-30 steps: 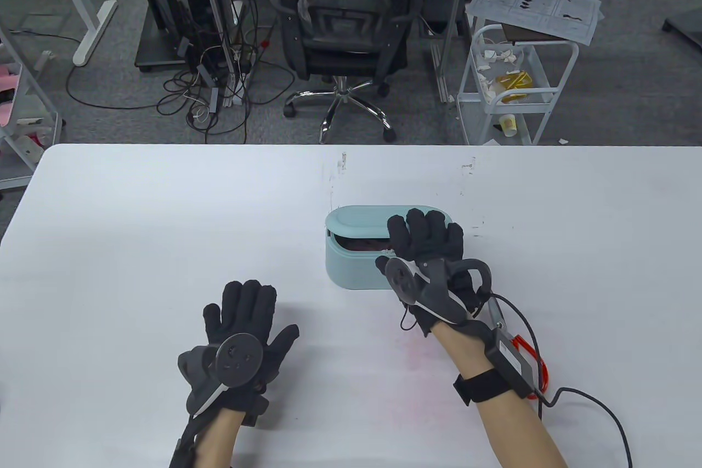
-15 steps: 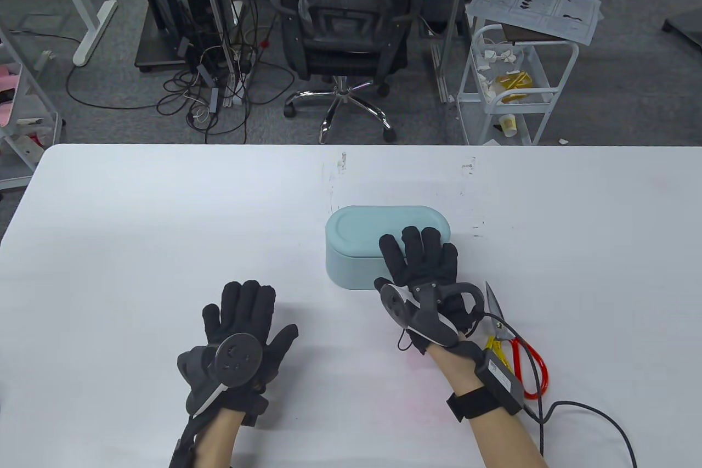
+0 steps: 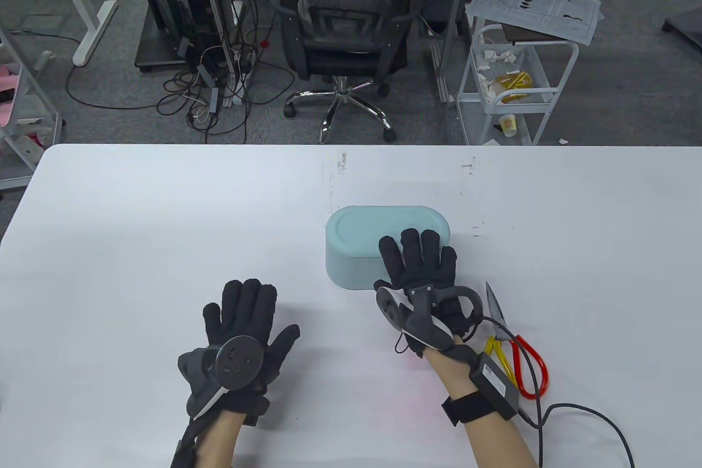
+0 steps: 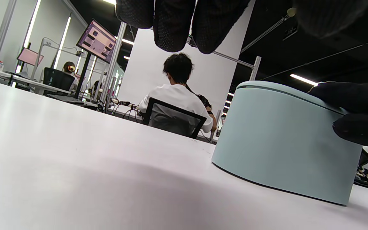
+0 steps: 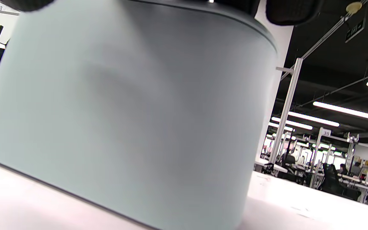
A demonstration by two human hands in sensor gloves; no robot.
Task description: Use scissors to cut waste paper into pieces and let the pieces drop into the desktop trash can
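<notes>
A pale teal desktop trash can [image 3: 356, 237] stands mid-table with its lid down; it also fills the right wrist view [image 5: 123, 111] and shows at the right of the left wrist view [image 4: 283, 140]. My right hand [image 3: 419, 257] lies flat on the lid's near right part, fingers straight. My left hand [image 3: 247, 309] rests flat on the table, well to the left of the can, holding nothing. Red-handled scissors [image 3: 510, 336] lie on the table just right of my right wrist, blades pointing away. No paper is in sight on the table.
The white table [image 3: 137, 215] stretches wide on both sides. A black cable [image 3: 592, 413] runs from my right wrist across the near right. Beyond the far edge stand an office chair [image 3: 345, 23] and a white cart [image 3: 515, 78].
The can's lid was tilted up one second ago and now lies down under my right hand. That hand drew slightly back, uncovering the scissors. My left hand stayed put.
</notes>
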